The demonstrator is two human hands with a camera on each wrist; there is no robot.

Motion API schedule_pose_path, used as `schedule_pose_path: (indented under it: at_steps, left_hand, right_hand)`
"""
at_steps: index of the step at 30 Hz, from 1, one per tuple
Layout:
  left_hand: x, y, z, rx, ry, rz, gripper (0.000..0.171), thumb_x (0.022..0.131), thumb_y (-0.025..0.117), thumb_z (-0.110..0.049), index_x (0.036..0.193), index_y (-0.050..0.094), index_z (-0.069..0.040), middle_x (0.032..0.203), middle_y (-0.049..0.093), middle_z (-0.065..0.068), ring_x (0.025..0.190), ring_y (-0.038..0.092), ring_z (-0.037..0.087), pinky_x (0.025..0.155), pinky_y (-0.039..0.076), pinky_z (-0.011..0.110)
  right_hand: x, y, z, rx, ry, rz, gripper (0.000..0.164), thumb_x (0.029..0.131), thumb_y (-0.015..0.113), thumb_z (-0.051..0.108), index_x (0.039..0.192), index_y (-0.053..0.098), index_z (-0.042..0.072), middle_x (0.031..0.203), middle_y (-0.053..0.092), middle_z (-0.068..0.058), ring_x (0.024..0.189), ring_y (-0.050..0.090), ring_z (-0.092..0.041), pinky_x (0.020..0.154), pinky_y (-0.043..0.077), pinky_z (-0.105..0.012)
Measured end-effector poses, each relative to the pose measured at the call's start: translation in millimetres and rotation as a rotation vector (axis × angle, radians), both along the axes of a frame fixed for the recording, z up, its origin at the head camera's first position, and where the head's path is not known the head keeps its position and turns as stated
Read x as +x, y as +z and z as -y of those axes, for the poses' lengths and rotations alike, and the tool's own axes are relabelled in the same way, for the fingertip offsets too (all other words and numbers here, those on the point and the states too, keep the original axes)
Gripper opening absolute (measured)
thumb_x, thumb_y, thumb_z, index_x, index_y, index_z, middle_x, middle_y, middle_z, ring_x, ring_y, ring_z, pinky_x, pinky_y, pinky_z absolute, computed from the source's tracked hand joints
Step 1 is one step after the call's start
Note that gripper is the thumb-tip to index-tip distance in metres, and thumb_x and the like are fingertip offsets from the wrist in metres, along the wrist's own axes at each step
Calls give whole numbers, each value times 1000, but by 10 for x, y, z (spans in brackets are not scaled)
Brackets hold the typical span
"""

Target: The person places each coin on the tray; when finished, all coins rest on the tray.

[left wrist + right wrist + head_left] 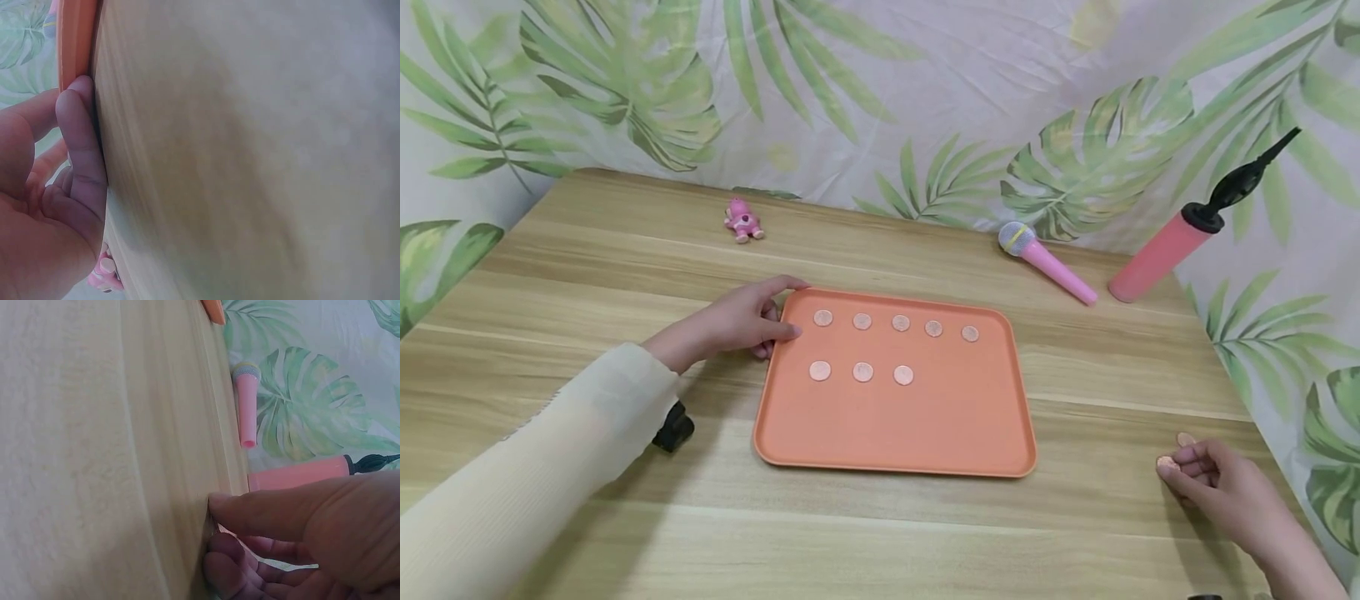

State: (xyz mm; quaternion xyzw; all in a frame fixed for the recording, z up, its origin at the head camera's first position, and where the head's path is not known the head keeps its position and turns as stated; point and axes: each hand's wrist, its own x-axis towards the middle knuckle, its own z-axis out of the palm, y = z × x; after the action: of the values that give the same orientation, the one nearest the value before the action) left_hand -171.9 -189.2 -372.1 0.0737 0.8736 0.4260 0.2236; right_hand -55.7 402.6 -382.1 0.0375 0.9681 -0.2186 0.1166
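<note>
An orange tray (955,417) lies on the wooden table. Copper-coloured coins sit in it in two rows: several along the back, such as one coin (900,322), and three in front, such as the middle coin (862,372). At the tray's back left corner my left hand (747,318) grips the rim, thumb over the edge, fingers against the outer side. Far to the right, my right hand (1228,492) pinches a coin (1167,464) between thumb and fingers, low over the table. Another coin (1185,439) shows just behind those fingertips.
A pink toy figure (743,222) is at the back left. Toward the back right lie a pink toy microphone (1048,264) and a standing pink hand pump (1161,254) with a black nozzle. A leaf-patterned cloth (940,108) hangs behind the table (587,275).
</note>
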Motion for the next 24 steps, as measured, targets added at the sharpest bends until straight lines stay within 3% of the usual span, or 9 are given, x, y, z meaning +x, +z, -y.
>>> schedule_pose_path:
  at_steps: [6,12,16,19,24]
  left_hand:
    - [-4,9,1,-1,0,0,71,101,70,-14,162,34,-10,71,52,2,56,60,12,55,56,26]
    - [-13,15,1,-2,-3,-3,71,101,69,-14,162,33,-10,71,52,2,56,60,13,55,56,26]
    - [-22,6,10,-11,-9,-8,71,101,69,-15,162,33,-10,71,53,2,56,60,13,55,56,26]
    - [-24,-1,19,-18,-11,-11,72,101,70,-16,162,33,-9,71,54,3,56,60,13,55,56,27]
    - [-13,-11,16,-15,-6,-5,69,102,69,-15,161,35,-10,72,55,5,56,61,13,56,56,27]
  right_hand:
    - [2,23,42,0,23,-54,31,105,66,21,112,57,-8,98,72,-16,75,53,14,64,51,-16]
    - [61,-7,129,-132,-31,-123,22,100,69,3,110,54,-9,87,73,-3,67,65,2,58,59,-22]
    - [65,-8,155,-212,-62,-130,32,102,68,10,119,51,-11,89,70,2,71,69,0,63,62,-22]
    - [30,-17,193,-330,-74,-113,35,103,67,13,122,50,-10,92,69,5,76,72,-4,68,63,-23]
    - [-44,-65,288,-622,-97,-42,23,103,67,10,117,54,-1,95,74,6,80,74,-11,73,64,-24]
